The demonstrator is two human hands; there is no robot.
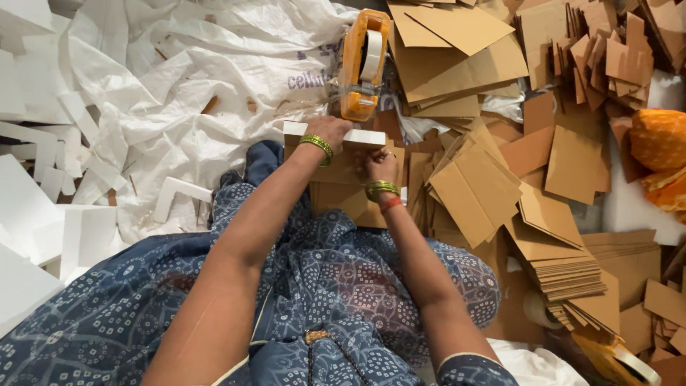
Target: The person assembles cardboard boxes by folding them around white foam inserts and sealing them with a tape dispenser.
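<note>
My left hand [330,131] rests on top of a white foam block [366,137] that sits against a brown cardboard piece [341,187] on my lap. My right hand [381,166] grips the cardboard piece just below the block, fingers curled on it. Both wrists wear green bangles. An orange tape dispenser [361,64] with a roll of clear tape stands just beyond the block, its lower end close to my left hand.
Stacks of folded brown cardboard pieces [493,179] spread to the right. White foam pieces [43,186] and a crumpled white plastic sheet [214,64] lie at left. An orange cloth [657,157] is at the right edge. Another tape dispenser [622,361] lies at bottom right.
</note>
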